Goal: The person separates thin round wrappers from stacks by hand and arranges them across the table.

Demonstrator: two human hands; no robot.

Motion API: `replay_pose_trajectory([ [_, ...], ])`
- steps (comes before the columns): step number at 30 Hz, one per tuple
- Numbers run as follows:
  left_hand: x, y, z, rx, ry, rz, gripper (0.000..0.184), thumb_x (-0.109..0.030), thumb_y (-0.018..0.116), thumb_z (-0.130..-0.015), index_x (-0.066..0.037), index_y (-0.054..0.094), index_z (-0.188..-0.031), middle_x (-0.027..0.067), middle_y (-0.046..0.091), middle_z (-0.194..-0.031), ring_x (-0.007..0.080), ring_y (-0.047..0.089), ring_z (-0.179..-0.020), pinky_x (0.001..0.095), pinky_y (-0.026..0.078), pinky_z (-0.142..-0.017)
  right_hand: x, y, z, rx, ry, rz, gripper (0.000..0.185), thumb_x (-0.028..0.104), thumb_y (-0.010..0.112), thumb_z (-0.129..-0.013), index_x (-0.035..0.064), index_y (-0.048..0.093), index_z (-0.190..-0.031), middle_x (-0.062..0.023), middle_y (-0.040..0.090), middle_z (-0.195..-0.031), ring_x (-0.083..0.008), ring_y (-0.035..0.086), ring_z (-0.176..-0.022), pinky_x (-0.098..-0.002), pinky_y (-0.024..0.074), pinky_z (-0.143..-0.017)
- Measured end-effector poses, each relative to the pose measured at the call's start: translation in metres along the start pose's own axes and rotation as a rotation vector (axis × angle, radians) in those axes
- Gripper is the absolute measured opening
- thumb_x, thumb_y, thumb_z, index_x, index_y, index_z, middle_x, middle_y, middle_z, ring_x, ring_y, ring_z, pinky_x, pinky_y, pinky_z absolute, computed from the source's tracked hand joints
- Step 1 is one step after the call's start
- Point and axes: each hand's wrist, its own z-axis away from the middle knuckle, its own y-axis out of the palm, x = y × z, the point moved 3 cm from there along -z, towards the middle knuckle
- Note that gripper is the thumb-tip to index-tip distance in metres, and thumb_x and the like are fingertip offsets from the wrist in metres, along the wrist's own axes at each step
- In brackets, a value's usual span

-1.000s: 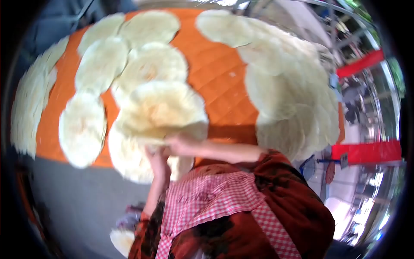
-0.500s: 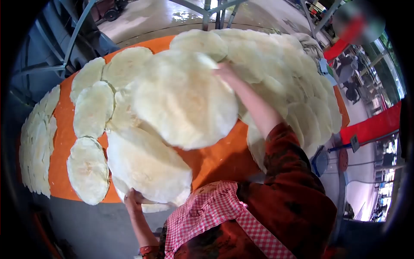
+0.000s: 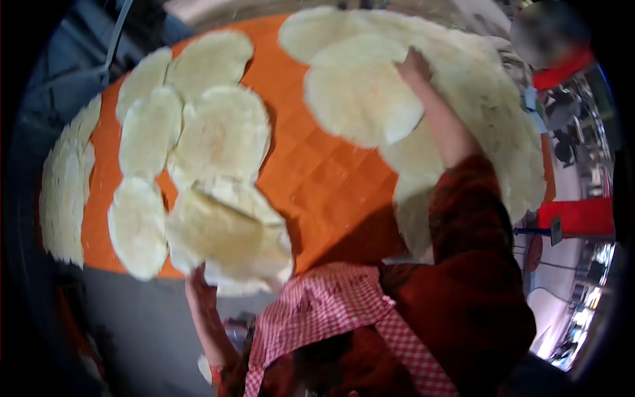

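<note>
My right hand (image 3: 417, 68) reaches over the far right of the table, its fingers closed at the edge of a large, thin, round flatbread (image 3: 360, 92). This flatbread lies partly over others in the spread on the right. Near the front edge, my left hand (image 3: 200, 289) is closed on the rim of a flatbread (image 3: 218, 231) topping a small overlapping pile. That top piece has a raised fold along its far side. Just beyond the pile lies another flatbread (image 3: 219, 135). Some of my left fingers are hidden under the bread.
An orange cloth (image 3: 324, 188) covers the table. Single flatbreads (image 3: 137, 228) lie to the left, with an overlapping row (image 3: 65, 192) at the far left end. Many overlapping flatbreads (image 3: 479, 126) cover the right side. Metal bars and red fabric (image 3: 575, 217) stand beyond.
The flatbread in my right hand has moved away from the middle to the right and now rests over the others. The view has shifted. My left hand stays at the near pile.
</note>
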Motion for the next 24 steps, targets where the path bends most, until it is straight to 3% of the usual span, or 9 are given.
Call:
replay_pose_trajectory([
  [3, -0.023, 0.050, 0.019, -0.052, 0.055, -0.105, 0.036, -0.012, 0.052, -0.088, -0.001, 0.048, -0.122, 0.0096, 0.057, -0.113, 0.0258, 0.055, -0.106, 0.0460, 0.045, -0.091, 0.083, -0.030, 0.125, 0.234, -0.381, -0.652, 0.037, 0.020, 0.063, -0.086, 0.0055, 0.053, -0.119, -0.0127, 0.059, -0.114, -0.0281, 0.057, -0.104, -0.0364, 0.0478, -0.089],
  [7, -0.043, 0.117, 0.029, 0.009, 0.201, -0.028, 0.039, -0.004, 0.055, -0.084, 0.001, 0.047, -0.122, 0.0120, 0.057, -0.112, 0.0231, 0.058, -0.101, 0.0390, 0.050, -0.087, 0.185, -0.103, 0.357, 0.782, -0.847, -0.982, 0.068, 0.024, 0.076, -0.074, 0.0054, 0.043, -0.130, -0.0227, 0.053, -0.123, -0.0340, 0.055, -0.113, -0.0408, 0.0464, -0.092],
  [9, -0.056, 0.137, 0.026, 0.155, 0.258, 0.003, 0.040, -0.004, 0.053, -0.086, 0.000, 0.045, -0.124, 0.0128, 0.057, -0.114, 0.0245, 0.058, -0.104, 0.0408, 0.050, -0.089, 0.221, -0.122, 0.398, 0.359, -0.956, -1.142, 0.070, 0.011, 0.074, -0.070, 0.0011, 0.042, -0.131, -0.0226, 0.056, -0.122, -0.0324, 0.060, -0.107, -0.0430, 0.0510, -0.086],
  [11, -0.072, 0.160, 0.034, 0.316, 0.339, -0.033, 0.041, -0.012, 0.054, -0.089, -0.001, 0.045, -0.127, 0.0137, 0.053, -0.124, 0.0251, 0.056, -0.109, 0.0420, 0.049, -0.090, 0.231, -0.116, 0.384, 0.476, -0.817, -0.913, 0.050, -0.001, 0.066, -0.072, -0.0002, 0.053, -0.120, -0.0182, 0.064, -0.109, -0.0253, 0.066, -0.094, -0.0368, 0.0536, -0.077],
  [13, -0.087, 0.191, 0.048, 0.720, 0.485, -0.038, 0.042, -0.018, 0.053, -0.091, -0.002, 0.045, -0.128, 0.0153, 0.049, -0.129, 0.0246, 0.056, -0.111, 0.0415, 0.049, -0.089, 0.227, -0.130, 0.339, 0.451, -0.498, -1.173, 0.034, -0.008, 0.057, -0.073, -0.0014, 0.061, -0.106, -0.0127, 0.068, -0.095, -0.0177, 0.067, -0.082, -0.0311, 0.0532, -0.069],
  [16, -0.091, 0.169, 0.041, 0.776, 0.486, -0.234, 0.043, -0.024, 0.052, -0.092, -0.002, 0.046, -0.128, 0.0165, 0.047, -0.132, 0.0236, 0.056, -0.110, 0.0411, 0.050, -0.088, 0.168, -0.127, 0.278, 0.441, -0.009, -1.296, 0.021, -0.001, 0.058, -0.081, -0.0016, 0.064, -0.102, -0.0091, 0.069, -0.085, -0.0155, 0.066, -0.075, -0.0283, 0.0533, -0.068],
  [19, -0.073, 0.100, 0.003, 0.490, 0.456, -0.420, 0.028, -0.012, 0.052, -0.093, -0.001, 0.054, -0.119, 0.0144, 0.055, -0.122, 0.0210, 0.059, -0.103, 0.0365, 0.051, -0.085, 0.059, -0.089, 0.232, 0.236, -0.131, -0.987, 0.019, 0.020, 0.062, -0.085, 0.0030, 0.067, -0.091, 0.0007, 0.063, -0.078, -0.0080, 0.056, -0.067, -0.0257, 0.0458, -0.062],
  [23, -0.031, -0.036, -0.028, 0.067, 0.502, -0.633, 0.022, -0.007, 0.058, -0.091, 0.000, 0.056, -0.112, 0.0075, 0.059, -0.109, 0.0165, 0.057, -0.100, 0.0298, 0.048, -0.085, -0.059, -0.033, 0.242, 0.245, 0.155, -0.713, 0.031, 0.025, 0.067, -0.082, 0.0017, 0.064, -0.103, -0.0002, 0.060, -0.072, -0.0129, 0.054, -0.062, -0.0283, 0.0454, -0.059],
  [24, -0.020, -0.069, -0.026, -0.050, 0.535, -0.732, 0.023, -0.007, 0.060, -0.089, 0.000, 0.056, -0.112, 0.0070, 0.058, -0.108, 0.0160, 0.056, -0.099, 0.0294, 0.048, -0.085, -0.090, -0.002, 0.251, -0.134, -0.230, -0.625, 0.033, 0.025, 0.069, -0.078, 0.0016, 0.062, -0.100, -0.0046, 0.062, -0.077, -0.0174, 0.056, -0.067, -0.0299, 0.0465, -0.062],
])
